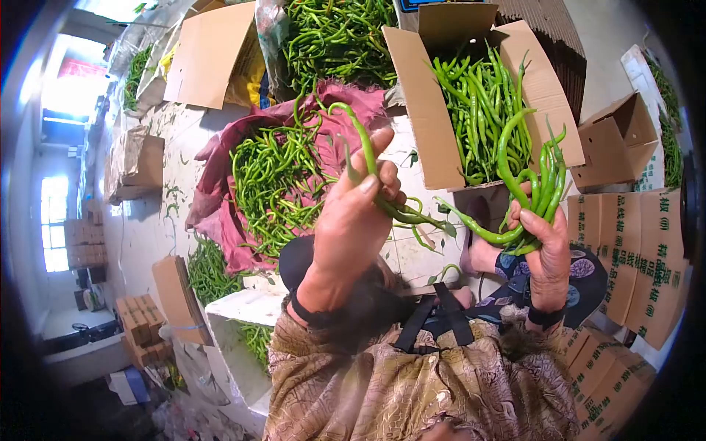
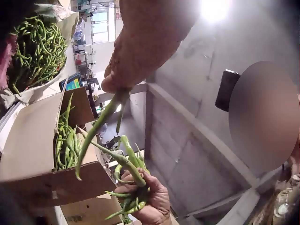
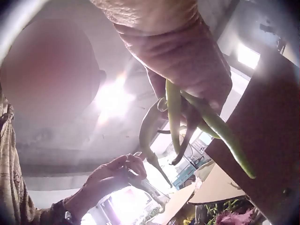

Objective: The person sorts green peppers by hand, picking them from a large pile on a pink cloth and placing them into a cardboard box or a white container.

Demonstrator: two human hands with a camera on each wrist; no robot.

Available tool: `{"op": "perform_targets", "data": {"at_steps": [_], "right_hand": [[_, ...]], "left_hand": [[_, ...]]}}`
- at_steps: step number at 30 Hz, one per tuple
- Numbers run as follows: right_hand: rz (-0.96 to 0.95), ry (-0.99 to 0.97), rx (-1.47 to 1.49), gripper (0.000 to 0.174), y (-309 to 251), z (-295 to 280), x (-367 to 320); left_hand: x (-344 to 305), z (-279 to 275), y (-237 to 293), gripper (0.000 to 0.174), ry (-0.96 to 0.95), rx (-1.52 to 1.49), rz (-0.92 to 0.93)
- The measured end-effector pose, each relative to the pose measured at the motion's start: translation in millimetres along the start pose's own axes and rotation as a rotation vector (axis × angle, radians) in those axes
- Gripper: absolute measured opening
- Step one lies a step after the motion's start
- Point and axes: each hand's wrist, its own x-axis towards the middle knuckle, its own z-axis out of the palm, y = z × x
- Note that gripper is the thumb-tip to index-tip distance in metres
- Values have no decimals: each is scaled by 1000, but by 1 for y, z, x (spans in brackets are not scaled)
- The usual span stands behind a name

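In the head view the left hand (image 1: pixel 353 213) is raised over the floor, gripping a few long green peppers (image 1: pixel 358 132) between thumb and fingers. Farther right, the right hand (image 1: pixel 546 253) grips a bunch of green peppers (image 1: pixel 548 184) beside the near edge of an open carton (image 1: pixel 434 154) filled with peppers. From the left wrist, the left hand (image 2: pixel 145 42) pinches a pepper (image 2: pixel 96 129) hanging down, and the right hand (image 2: pixel 152 201) clasps its bunch below. From the right wrist, peppers (image 3: pixel 173 112) stick out under the right hand (image 3: pixel 183 61); the left hand (image 3: pixel 112 178) is beyond.
Peppers lie heaped on a red cloth (image 1: pixel 209 184) on the floor, with a larger pile (image 1: pixel 338 44) behind. A white foam box (image 1: pixel 246 305) stands at lower left. Printed cartons (image 1: pixel 632 257) and a small open box (image 1: pixel 614 147) are at the right.
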Motion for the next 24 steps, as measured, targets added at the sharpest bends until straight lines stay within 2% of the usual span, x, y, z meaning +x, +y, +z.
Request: {"op": "perform_targets", "data": {"at_steps": [2,6,9,11,12,13,15,19,21,22,23,24], "right_hand": [[14,11,20,38,0,2,-1],[43,4,5,39,1,6,-2],[7,-34,-55,41,5,1,-3],[24,2,-46,42,9,0,-5],[27,21,-76,45,13,-2,-5],[20,26,-79,46,17,-4,-5],[22,-42,-90,45,21,-7,-4],[101,-88,-72,44,32,-3,-5],[99,-128,-124,43,33,5,-9],[101,-135,-127,43,32,8,-8],[97,-176,-130,43,32,12,-8],[95,-220,-133,43,32,17,-9]], "left_hand": [[-1,3,-2,65,19,64,-14],[-7,11,16,46,143,172,65],[-39,2,77,43,223,305,114],[-71,2,117,42,416,523,215],[-93,-10,137,42,414,568,215],[-118,-15,150,50,525,635,175],[-180,-46,163,48,810,747,75],[-332,-122,147,47,1042,1051,-506],[-390,-153,142,49,729,1908,-908],[-399,-158,139,50,971,1545,-802],[-384,-142,138,50,978,1539,-798],[-367,-125,139,52,1026,1138,-510]]}}
